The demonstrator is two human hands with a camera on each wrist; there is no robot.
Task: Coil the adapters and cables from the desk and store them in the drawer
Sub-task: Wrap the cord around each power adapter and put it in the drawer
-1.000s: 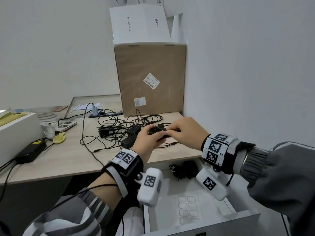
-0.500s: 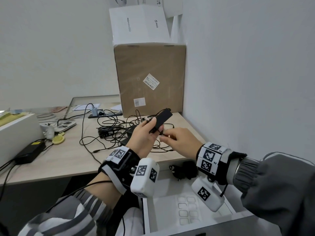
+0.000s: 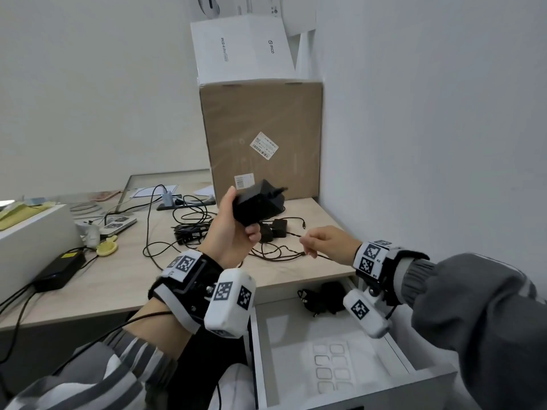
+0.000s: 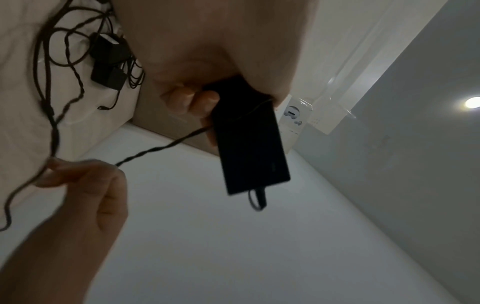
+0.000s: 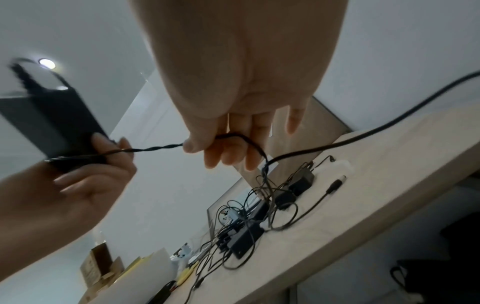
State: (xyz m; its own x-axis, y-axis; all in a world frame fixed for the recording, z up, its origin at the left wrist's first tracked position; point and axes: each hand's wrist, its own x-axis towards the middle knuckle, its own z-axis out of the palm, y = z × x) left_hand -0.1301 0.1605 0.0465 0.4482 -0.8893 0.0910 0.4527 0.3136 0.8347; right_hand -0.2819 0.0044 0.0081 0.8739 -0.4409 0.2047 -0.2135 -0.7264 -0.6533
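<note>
My left hand (image 3: 233, 229) grips a black adapter brick (image 3: 257, 203) raised above the desk (image 3: 118, 279); the same adapter (image 4: 249, 144) (image 5: 49, 123) shows in both wrist views. Its thin twisted cable (image 4: 155, 148) (image 5: 153, 149) runs from the brick to my right hand (image 3: 321, 241), which pinches it between thumb and fingers a little right of the left hand. More black adapters and tangled cables (image 3: 275, 229) lie on the desk behind my hands. The white drawer (image 3: 328, 362) stands open below the desk edge, with a black coiled adapter (image 3: 322, 295) at its back.
A brown cardboard box (image 3: 260, 137) with a white box (image 3: 242, 51) on top stands at the back against the right wall. A large black power brick (image 3: 59, 270), a yellow item (image 3: 107, 247) and a white case (image 3: 29, 232) sit at the desk's left.
My left hand has lifted the adapter from the desk up and tilted it. My right hand has slid out to the right along the cable, drawing it away from the brick.
</note>
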